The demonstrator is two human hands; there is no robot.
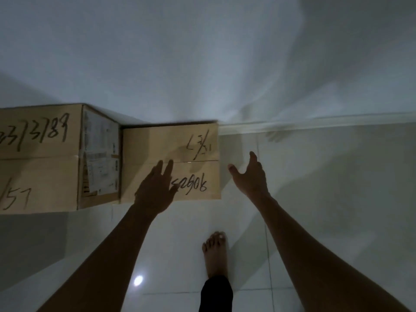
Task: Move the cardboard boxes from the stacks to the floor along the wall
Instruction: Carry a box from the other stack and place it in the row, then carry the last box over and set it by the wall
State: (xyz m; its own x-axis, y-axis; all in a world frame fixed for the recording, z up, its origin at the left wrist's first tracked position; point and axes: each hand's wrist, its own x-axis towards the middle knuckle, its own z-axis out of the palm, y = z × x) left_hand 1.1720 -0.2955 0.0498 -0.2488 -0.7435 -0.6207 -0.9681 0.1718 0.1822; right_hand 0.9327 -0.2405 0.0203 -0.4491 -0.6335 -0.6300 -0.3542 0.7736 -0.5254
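A low cardboard box (193, 145) with black handwriting lies flat on the white floor, its far edge against the wall. To its left stands a taller cardboard box (40, 158) with handwritten numbers on top and paper labels on its side. My left hand (156, 190) hovers over the low box's near half, fingers spread, holding nothing. My right hand (249, 176) is open just right of that box's right edge, apart from it, thumb pointing at the box.
White wall (202, 64) meets the glossy tiled floor (326, 199) at a baseboard (315, 124) running right. My bare foot (215, 253) stands on the tiles just in front of the low box. Bare floor stretches right of the boxes.
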